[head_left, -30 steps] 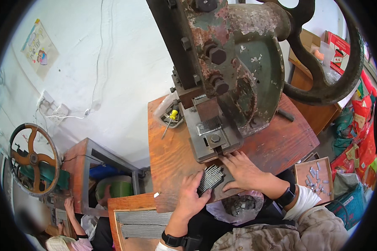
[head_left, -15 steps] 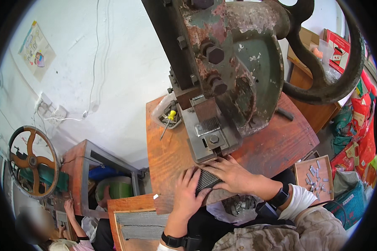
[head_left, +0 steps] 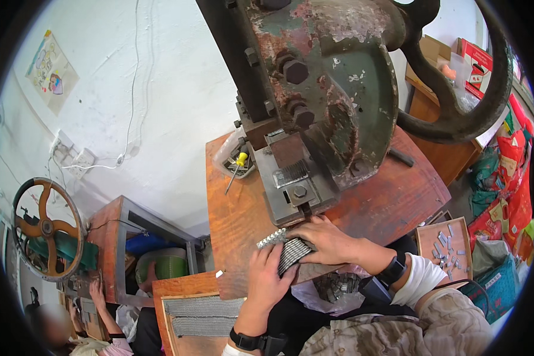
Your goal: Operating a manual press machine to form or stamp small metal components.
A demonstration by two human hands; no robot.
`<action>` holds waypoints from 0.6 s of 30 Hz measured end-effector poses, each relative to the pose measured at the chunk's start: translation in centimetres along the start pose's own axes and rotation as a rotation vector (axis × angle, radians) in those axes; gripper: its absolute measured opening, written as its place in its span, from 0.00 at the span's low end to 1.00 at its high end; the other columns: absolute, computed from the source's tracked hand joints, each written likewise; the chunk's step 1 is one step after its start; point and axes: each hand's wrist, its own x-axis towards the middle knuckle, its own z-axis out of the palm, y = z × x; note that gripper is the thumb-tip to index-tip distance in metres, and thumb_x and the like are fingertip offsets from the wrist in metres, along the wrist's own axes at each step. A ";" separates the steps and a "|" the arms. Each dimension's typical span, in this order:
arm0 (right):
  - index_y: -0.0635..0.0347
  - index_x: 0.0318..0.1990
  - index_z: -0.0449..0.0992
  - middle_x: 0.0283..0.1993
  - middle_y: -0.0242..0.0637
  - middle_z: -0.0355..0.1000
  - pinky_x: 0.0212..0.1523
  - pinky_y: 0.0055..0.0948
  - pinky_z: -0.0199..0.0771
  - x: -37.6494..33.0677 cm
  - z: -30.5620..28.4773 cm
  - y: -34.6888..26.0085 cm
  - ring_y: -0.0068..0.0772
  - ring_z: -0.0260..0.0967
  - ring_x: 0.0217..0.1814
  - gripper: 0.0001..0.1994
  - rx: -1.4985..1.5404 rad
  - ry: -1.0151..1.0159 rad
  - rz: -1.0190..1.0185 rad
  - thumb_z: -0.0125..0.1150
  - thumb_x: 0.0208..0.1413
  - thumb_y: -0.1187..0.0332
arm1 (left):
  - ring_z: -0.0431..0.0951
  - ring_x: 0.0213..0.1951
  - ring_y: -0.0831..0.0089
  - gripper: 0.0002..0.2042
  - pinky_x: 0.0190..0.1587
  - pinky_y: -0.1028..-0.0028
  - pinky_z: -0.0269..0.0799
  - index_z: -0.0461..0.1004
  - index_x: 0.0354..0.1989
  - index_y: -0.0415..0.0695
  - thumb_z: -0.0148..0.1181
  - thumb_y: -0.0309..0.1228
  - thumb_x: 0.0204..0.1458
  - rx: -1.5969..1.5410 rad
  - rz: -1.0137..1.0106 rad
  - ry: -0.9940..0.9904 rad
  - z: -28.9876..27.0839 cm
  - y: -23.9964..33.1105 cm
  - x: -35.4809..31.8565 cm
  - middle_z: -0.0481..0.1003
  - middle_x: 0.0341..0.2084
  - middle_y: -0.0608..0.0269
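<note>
At the near edge of the wooden table (head_left: pixel 237 202), a bundle of thin grey metal strips (head_left: pixel 293 255) lies between my two hands. My left hand (head_left: pixel 263 276) is closed against its left side, with the thumb at the near end. On the right, my right hand (head_left: pixel 329 242) grips the bundle, fingers over its far end. The bright, jagged ends of the strips (head_left: pixel 272 238) stick out past my left fingertips. Just beyond my hands stands the steel die block (head_left: pixel 291 184) of a hand press (head_left: pixel 350 95), with a ridged piece on it.
Left of the die sit a plastic tub (head_left: pixel 226 155) and a yellow-handled screwdriver (head_left: pixel 241 159). Rows of grey strips (head_left: pixel 202 314) fill a wooden tray at lower left. A box of small metal pieces (head_left: pixel 445 249) stands right. A co-worker's hand (head_left: pixel 98 293) shows far left, near another handwheel (head_left: pixel 46 228).
The bundle has turned between my hands, so its bright jagged ends now show at the far left. My right fingers have drawn slightly back from the left hand.
</note>
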 end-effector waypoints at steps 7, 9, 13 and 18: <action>0.55 0.56 0.66 0.54 0.43 0.66 0.57 0.42 0.60 -2.2 -1.2 0.6 0.48 0.59 0.58 0.31 0.057 0.109 -0.079 0.69 0.40 0.65 | 0.72 0.42 0.51 0.27 0.45 0.62 0.69 0.69 0.47 0.32 0.68 0.31 0.38 0.025 -0.130 0.009 0.3 1.2 -0.5 0.71 0.40 0.45; 0.57 0.53 0.69 0.53 0.43 0.67 0.57 0.39 0.63 -4.0 -1.8 1.3 0.47 0.59 0.59 0.28 0.129 0.153 -0.082 0.68 0.41 0.67 | 0.77 0.39 0.60 0.24 0.44 0.67 0.72 0.71 0.45 0.30 0.69 0.32 0.40 -0.202 -0.405 0.091 -0.9 1.6 -1.0 0.76 0.35 0.46; 0.57 0.46 0.74 0.50 0.42 0.68 0.57 0.40 0.62 -6.2 -1.7 2.5 0.46 0.60 0.58 0.21 0.081 0.212 -0.124 0.68 0.41 0.67 | 0.77 0.39 0.62 0.24 0.44 0.69 0.70 0.72 0.45 0.30 0.67 0.31 0.39 -0.190 -0.452 0.244 -3.8 2.5 2.9 0.76 0.34 0.46; 0.57 0.45 0.74 0.47 0.40 0.69 0.58 0.41 0.60 -6.0 -1.8 2.1 0.44 0.61 0.56 0.20 -0.049 0.216 -0.219 0.66 0.42 0.65 | 0.75 0.36 0.52 0.21 0.41 0.61 0.69 0.74 0.42 0.31 0.66 0.31 0.39 0.038 -0.394 0.311 -1.0 6.1 11.7 0.75 0.31 0.45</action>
